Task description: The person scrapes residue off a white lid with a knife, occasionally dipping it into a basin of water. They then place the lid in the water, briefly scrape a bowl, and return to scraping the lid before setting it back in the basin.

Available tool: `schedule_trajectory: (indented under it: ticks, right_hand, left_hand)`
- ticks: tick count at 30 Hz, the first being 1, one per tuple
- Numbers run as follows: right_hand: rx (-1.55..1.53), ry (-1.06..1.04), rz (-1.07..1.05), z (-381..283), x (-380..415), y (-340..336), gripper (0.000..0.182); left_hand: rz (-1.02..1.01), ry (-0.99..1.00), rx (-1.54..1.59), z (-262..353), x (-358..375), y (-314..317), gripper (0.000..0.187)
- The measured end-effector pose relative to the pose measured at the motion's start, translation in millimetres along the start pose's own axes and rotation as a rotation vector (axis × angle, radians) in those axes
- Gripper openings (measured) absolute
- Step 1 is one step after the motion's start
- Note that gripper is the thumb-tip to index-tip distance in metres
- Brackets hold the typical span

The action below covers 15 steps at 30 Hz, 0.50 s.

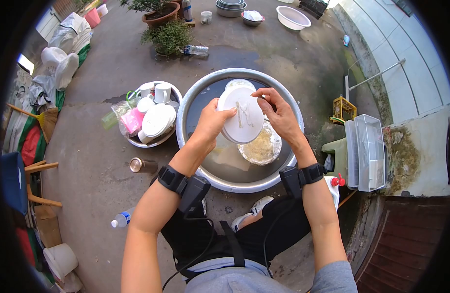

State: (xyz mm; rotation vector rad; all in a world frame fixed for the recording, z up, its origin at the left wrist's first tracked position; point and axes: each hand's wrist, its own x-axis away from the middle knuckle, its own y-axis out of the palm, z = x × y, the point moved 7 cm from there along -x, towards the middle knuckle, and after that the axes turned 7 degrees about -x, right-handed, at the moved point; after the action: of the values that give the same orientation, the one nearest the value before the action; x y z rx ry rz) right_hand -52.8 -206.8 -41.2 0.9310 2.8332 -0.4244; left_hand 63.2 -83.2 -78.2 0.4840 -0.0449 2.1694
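A round white lid (230,128) with a strip of grime across its middle is held over a large metal basin (186,93) of cloudy water. My left hand (210,122) grips its left edge, thumb on top. At the lid's upper right, my right hand (277,113) has its thumb and index finger bent close together; whether something small is between them I cannot make out. Below the lid, a round whitish dish (261,146) with yellowish residue lies in the basin. Another white round piece (238,84) shows behind the lid's top edge.
Left of the basin stands a bowl (152,144) of white cups and containers. A metal flask (143,165) and a plastic bottle (121,219) are nearer me. Clear plastic bins (370,151) stand at right. Potted plants (167,38) and a white tub (293,18) are farther ahead.
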Motion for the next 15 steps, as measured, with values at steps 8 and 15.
schedule_trajectory:
  ticks: [8, 15]
  right_hand:
    - [-0.047, 0.057, -0.057, 10.6, 0.8, 2.3, 0.019]
    - [0.323, 0.087, 0.024, -0.6, 4.2, -2.2, 0.018]
  left_hand:
    - [-0.041, -0.010, -0.059, -5.8, -5.9, -3.6, 0.037]
    - [-0.015, -0.018, -0.067, -8.5, -9.7, -14.1, 0.036]
